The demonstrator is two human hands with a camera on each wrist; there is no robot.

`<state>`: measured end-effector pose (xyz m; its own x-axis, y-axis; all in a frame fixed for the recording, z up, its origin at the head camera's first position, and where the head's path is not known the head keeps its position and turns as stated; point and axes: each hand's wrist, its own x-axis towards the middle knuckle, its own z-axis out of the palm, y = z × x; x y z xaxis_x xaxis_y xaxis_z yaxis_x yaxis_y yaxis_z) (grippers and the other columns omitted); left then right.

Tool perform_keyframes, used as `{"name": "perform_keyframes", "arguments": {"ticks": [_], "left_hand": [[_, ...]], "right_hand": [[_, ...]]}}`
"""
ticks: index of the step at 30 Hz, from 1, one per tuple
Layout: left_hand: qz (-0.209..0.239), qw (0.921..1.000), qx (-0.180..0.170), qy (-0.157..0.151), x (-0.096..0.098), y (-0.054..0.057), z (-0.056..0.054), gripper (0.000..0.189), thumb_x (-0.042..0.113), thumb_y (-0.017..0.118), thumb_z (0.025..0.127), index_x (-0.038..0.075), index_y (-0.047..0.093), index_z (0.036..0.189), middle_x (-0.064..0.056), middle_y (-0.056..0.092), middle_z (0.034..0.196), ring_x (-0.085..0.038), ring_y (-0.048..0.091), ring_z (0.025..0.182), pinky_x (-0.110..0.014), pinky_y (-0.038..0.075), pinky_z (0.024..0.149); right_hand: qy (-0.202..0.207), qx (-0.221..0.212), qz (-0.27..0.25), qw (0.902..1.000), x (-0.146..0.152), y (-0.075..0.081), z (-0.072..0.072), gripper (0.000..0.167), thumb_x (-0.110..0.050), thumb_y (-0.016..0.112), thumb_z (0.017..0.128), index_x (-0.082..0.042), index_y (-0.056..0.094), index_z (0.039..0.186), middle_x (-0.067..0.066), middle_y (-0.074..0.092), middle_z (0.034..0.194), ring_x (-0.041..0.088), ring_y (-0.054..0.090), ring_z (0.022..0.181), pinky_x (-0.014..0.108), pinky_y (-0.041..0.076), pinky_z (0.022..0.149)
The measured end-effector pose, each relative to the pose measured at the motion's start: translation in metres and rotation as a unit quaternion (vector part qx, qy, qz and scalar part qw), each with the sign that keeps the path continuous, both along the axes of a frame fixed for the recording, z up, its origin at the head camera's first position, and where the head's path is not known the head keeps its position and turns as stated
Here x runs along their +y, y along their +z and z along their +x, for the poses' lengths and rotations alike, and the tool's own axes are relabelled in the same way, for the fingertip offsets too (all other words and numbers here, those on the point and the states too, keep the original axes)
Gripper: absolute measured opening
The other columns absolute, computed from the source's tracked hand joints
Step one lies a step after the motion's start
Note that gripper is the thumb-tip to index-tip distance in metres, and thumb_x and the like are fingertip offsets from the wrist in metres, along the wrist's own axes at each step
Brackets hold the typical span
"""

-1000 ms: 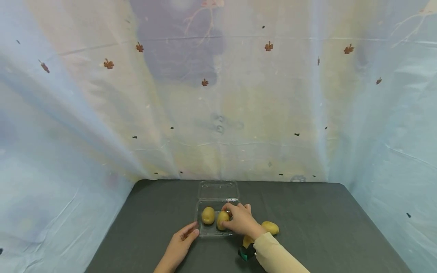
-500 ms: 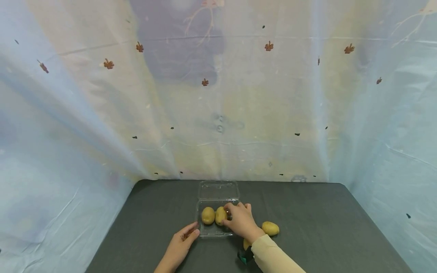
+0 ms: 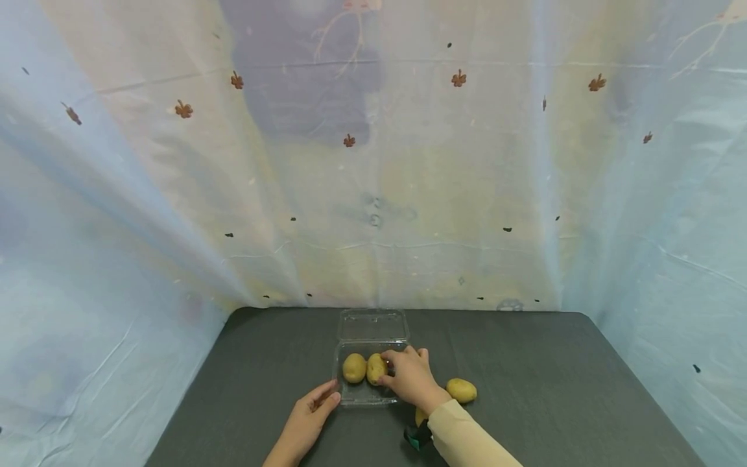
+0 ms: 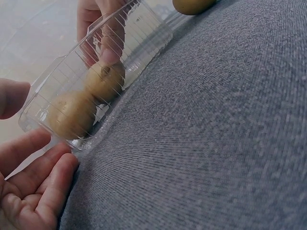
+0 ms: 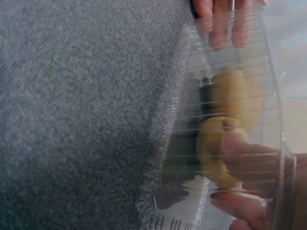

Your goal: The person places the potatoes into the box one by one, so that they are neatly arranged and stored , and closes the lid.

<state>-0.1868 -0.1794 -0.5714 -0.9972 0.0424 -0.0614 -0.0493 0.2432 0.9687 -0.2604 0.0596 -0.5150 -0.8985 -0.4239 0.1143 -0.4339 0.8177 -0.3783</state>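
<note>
A clear plastic clamshell container (image 3: 369, 400) lies on the dark table with its lid (image 3: 373, 325) folded back. Two potatoes are inside, side by side. My right hand (image 3: 412, 377) reaches in and pinches the right potato (image 3: 374, 371) between thumb and fingers; the thumb on it shows through the wall in the right wrist view. The left potato (image 3: 354, 368) sits against it, untouched by a hand. At the container's front left corner, my left hand (image 3: 309, 415) touches the outer wall with extended fingertips (image 4: 60, 151), its thumb apart from them.
Another potato (image 3: 461, 390) lies on the grey cloth-covered table (image 3: 525, 389), right of my right wrist. One more yellow potato (image 3: 420, 416) is partly hidden under that forearm, by a black and green thing (image 3: 415, 439). A patterned curtain (image 3: 373, 194) hangs behind and at both sides.
The right potato has moved slightly left and back in the container, against the left one, with my right hand on it. My left hand has stayed in place.
</note>
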Motion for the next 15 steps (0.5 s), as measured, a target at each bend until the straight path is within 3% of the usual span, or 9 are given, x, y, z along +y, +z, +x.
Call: {"name": "perform_keyframes", "arguments": {"ticks": [7,15], "left_hand": [[0.001,1.0,0.0,0.0,0.0001,-0.0006,0.0003,0.059,0.043,0.057,0.097,0.002,0.05,0.14,-0.016,0.052,0.139,-0.031,0.049,0.127,-0.045,0.044,0.1],[-0.002,1.0,0.003,0.005,0.0006,-0.0018,-0.0002,0.059,0.042,0.057,0.097,0.002,0.051,0.139,-0.016,0.053,0.138,-0.031,0.05,0.126,-0.045,0.044,0.1]], "right_hand": [[0.009,0.005,-0.004,0.9999,0.0021,0.0007,0.0013,0.048,-0.041,0.075,0.083,-0.017,0.065,0.124,-0.007,0.067,0.096,0.012,0.047,0.083,0.042,0.027,0.079],[0.017,-0.016,-0.032,0.9992,0.0075,0.0094,0.003,0.049,-0.039,0.075,0.084,-0.016,0.063,0.126,-0.004,0.068,0.103,0.018,0.057,0.094,0.042,0.031,0.082]]}}
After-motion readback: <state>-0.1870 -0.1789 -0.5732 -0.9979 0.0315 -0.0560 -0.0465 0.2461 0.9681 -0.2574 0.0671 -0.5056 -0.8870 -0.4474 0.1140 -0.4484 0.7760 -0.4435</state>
